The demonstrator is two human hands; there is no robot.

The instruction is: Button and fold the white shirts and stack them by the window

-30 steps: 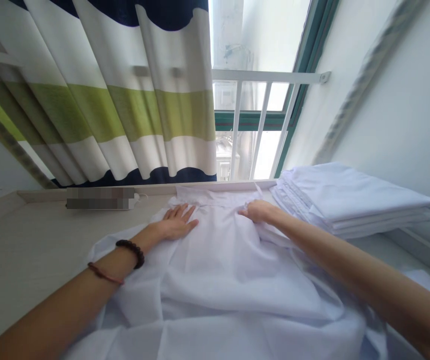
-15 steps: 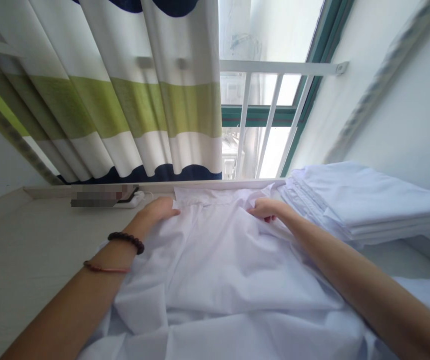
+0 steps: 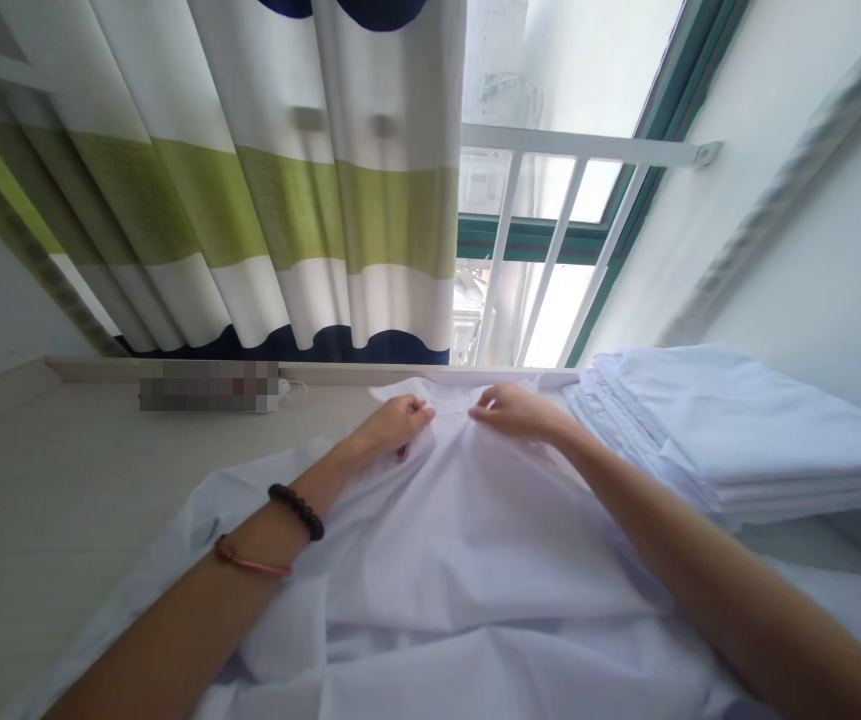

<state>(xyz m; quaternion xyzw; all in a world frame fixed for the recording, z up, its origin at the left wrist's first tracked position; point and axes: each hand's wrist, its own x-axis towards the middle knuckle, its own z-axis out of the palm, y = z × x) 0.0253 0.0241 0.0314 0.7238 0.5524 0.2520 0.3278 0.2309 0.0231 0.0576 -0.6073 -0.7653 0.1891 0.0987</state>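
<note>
A white garment (image 3: 467, 540) lies spread over the pale table (image 3: 47, 500) in front of me. My left hand (image 3: 392, 425) and my right hand (image 3: 512, 410) meet at its far edge near the collar, both with fingers curled and pinching the white cloth. Two bracelets circle my left wrist, one of dark beads and one thin and reddish.
A stack of folded white garments (image 3: 745, 430) sits at the right against the wall. A blurred-out object (image 3: 209, 387) lies at the table's back edge. Behind hang a striped curtain (image 3: 250, 200) and a window with white bars (image 3: 550, 260).
Both hands moved toward each other at the garment's far edge. The left hand went from lying flat on the cloth to pinching it near the collar.
</note>
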